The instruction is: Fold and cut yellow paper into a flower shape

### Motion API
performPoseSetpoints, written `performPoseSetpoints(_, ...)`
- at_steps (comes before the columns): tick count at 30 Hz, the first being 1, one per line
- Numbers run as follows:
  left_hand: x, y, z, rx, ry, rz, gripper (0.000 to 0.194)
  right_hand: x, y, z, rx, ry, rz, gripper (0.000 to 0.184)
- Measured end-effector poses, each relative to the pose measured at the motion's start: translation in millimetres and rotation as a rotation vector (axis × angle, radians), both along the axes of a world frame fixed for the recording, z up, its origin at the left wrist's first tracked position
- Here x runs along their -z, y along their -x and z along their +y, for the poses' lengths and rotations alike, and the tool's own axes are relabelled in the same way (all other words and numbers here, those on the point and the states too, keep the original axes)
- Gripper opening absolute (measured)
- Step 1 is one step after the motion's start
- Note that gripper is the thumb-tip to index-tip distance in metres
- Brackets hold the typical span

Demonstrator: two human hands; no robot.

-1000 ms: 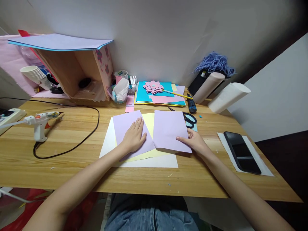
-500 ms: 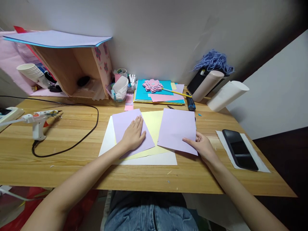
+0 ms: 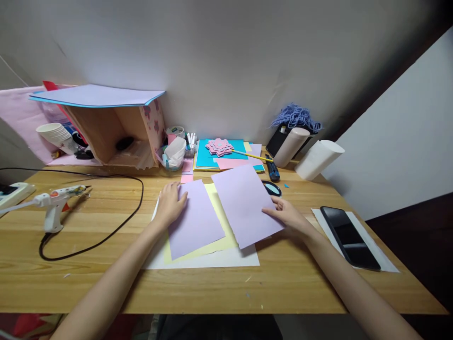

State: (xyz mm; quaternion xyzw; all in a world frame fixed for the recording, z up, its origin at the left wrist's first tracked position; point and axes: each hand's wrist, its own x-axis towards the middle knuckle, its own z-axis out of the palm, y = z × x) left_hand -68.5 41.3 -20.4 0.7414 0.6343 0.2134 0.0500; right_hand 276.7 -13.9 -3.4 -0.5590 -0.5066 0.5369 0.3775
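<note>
"My left hand [image 3: 171,205] has slid from the middle of the left lilac sheet [image 3: 198,231] to its upper left edge, and the right lilac sheet [image 3: 244,208] has turned, its near corner swinging down and inward."

"How do the fingers stand on your feed?"

"On the left they're loosely bent, thumb apart and lying over the paper. I can't tell whether they pinch it. My right hand [image 3: 288,217] is closed, thumb on top and fingers behind, on the right sheet's outer edge."

"Where do both sheets sit?"

"The left one lies over a yellow sheet [image 3: 222,246], which rests on a white sheet [image 3: 230,259] on the worktop [image 3: 170,293]. I have the right one tilted, partly above the yellow, its near corner casting a shadow."

"Anything around them?"

"Black scissor handles [image 3: 280,191] show just beyond the right sheet. I see a phone [image 3: 348,236] on white paper off to the right, a glue gun [image 3: 54,203] at left, and a pink paper flower [image 3: 219,147] on the stacked paper [image 3: 204,160] at the back."
</note>
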Motion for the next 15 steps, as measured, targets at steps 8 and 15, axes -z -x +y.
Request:
performPoseSetpoints(8, -2.4, 55.2, 21.3, -0.016, 0.113, -0.056, 0.053, 27.1, 3.8, 15.2, 0.007, -0.047, -0.138, 0.037)
performPoseSetpoints(15, -2.0, 59.0, 24.4, 0.039, 0.128, -0.206, 0.049, 22.4, -4.9, 9.2, 0.092, -0.145, -0.247, 0.042)
